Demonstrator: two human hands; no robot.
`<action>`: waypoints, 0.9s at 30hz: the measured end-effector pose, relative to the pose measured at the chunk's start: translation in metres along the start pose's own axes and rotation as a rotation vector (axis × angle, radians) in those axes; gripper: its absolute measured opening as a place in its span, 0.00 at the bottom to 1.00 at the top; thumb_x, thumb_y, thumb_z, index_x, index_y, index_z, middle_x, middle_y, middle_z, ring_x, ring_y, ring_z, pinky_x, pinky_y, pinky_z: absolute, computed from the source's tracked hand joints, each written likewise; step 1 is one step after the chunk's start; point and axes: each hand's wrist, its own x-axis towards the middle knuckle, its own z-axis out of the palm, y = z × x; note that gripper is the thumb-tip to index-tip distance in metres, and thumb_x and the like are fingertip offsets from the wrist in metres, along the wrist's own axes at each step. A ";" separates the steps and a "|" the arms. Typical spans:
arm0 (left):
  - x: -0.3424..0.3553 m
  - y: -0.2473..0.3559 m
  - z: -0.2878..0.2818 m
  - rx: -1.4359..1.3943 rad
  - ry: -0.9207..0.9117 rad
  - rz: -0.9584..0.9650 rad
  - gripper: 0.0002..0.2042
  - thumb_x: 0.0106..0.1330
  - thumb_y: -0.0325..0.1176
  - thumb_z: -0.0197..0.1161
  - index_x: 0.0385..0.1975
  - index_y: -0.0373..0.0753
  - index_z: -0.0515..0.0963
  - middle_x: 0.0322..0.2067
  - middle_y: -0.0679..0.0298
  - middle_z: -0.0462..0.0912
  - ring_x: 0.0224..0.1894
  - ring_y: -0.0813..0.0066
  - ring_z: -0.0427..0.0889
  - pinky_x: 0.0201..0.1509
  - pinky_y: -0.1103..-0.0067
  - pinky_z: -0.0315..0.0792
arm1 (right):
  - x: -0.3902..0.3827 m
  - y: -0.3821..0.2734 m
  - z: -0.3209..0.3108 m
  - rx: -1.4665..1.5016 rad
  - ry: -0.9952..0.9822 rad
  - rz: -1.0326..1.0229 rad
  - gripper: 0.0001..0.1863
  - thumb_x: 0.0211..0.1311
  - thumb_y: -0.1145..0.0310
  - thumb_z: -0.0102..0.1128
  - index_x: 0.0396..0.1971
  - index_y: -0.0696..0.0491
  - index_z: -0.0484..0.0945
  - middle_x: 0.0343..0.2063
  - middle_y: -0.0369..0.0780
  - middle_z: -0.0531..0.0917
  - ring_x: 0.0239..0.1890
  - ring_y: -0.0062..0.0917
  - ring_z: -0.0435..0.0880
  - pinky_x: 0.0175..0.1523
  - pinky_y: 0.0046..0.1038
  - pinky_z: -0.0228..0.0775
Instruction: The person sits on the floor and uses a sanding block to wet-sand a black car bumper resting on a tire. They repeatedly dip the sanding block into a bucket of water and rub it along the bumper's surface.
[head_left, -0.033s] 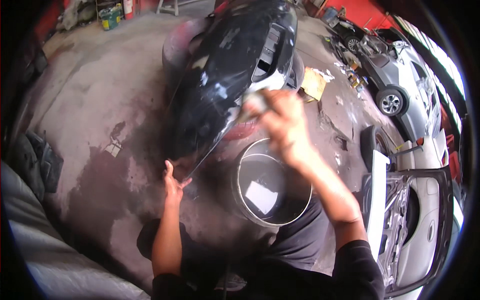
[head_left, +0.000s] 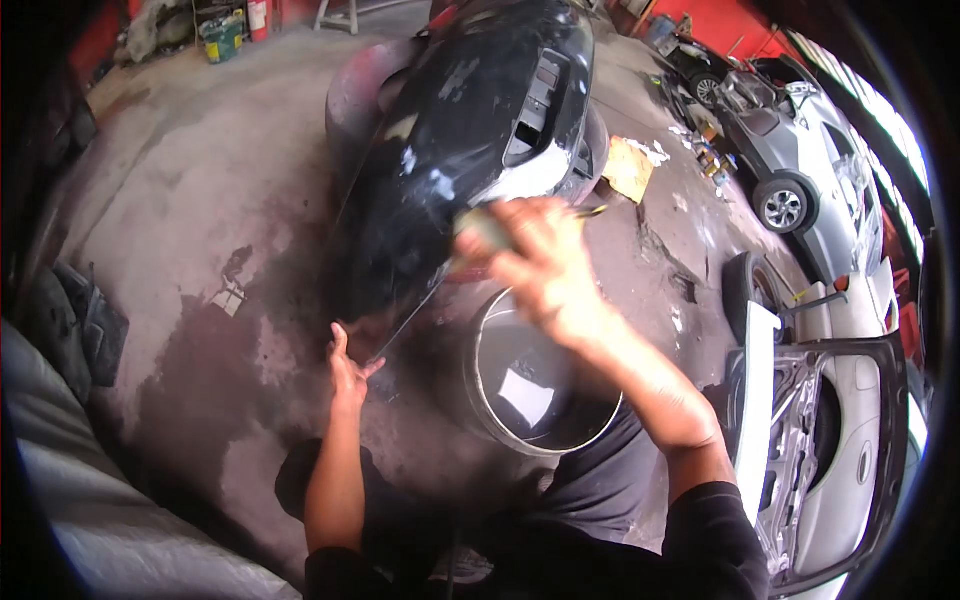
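Note:
A black car bumper (head_left: 400,220) with pale sanded patches and an oblong opening stretches away in front of me. My left hand (head_left: 348,378) is at its near end, thumb and fingers spread to either side of the bumper's edge, holding it. Over the bumper's right edge, my right hand (head_left: 550,265) is closed on a greyish pad (head_left: 485,235); motion blurs both, so the pad's exact kind is unclear. Just below that hand stands a round bucket (head_left: 480,385) of grey, cloudy water, with a bright reflection on its surface.
Reddish tyre-like rings (head_left: 350,95) support the bumper. To the right are a loose car door (head_left: 855,430), a wheel (head_left: 745,285) and a silver car (head_left: 800,150). Yellowish paper (head_left: 628,168) lies on the floor. A silvery cover (head_left: 90,490) fills the lower left.
My right hand and the pad have moved left and slightly down along the bumper's edge. A yellow-and-black strip now shows behind the hand. My left hand stays in place.

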 end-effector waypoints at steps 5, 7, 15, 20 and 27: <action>-0.003 0.003 -0.005 0.006 0.010 0.010 0.54 0.68 0.75 0.61 0.85 0.49 0.48 0.84 0.54 0.48 0.83 0.48 0.53 0.70 0.39 0.67 | 0.002 0.043 -0.033 -0.108 -0.029 0.075 0.26 0.55 0.74 0.66 0.57 0.47 0.86 0.53 0.48 0.85 0.52 0.45 0.84 0.55 0.45 0.77; -0.002 0.003 0.003 0.003 0.011 -0.007 0.53 0.68 0.75 0.61 0.84 0.49 0.50 0.83 0.54 0.49 0.82 0.48 0.54 0.69 0.40 0.68 | -0.016 0.071 -0.037 -0.284 0.053 0.209 0.27 0.55 0.77 0.67 0.58 0.47 0.86 0.55 0.48 0.85 0.54 0.45 0.84 0.58 0.45 0.77; 0.008 0.004 -0.024 -0.066 -0.071 -0.014 0.57 0.65 0.71 0.69 0.84 0.47 0.45 0.84 0.54 0.40 0.82 0.47 0.54 0.66 0.40 0.71 | 0.012 0.013 -0.015 0.002 -0.073 -0.038 0.24 0.56 0.68 0.71 0.56 0.44 0.87 0.56 0.45 0.83 0.56 0.45 0.83 0.60 0.49 0.75; -0.005 0.007 -0.011 -0.027 -0.078 -0.007 0.57 0.66 0.71 0.69 0.84 0.46 0.45 0.85 0.54 0.39 0.82 0.47 0.51 0.66 0.41 0.72 | -0.003 0.023 -0.009 -0.009 0.052 0.078 0.24 0.52 0.68 0.71 0.53 0.47 0.87 0.52 0.48 0.85 0.56 0.43 0.84 0.59 0.46 0.77; -0.007 0.010 -0.005 -0.041 -0.049 -0.002 0.60 0.65 0.70 0.70 0.84 0.43 0.42 0.85 0.56 0.36 0.84 0.47 0.48 0.69 0.38 0.70 | 0.001 0.022 -0.015 -0.078 -0.028 -0.007 0.26 0.53 0.70 0.69 0.56 0.43 0.88 0.57 0.46 0.84 0.56 0.43 0.83 0.57 0.45 0.73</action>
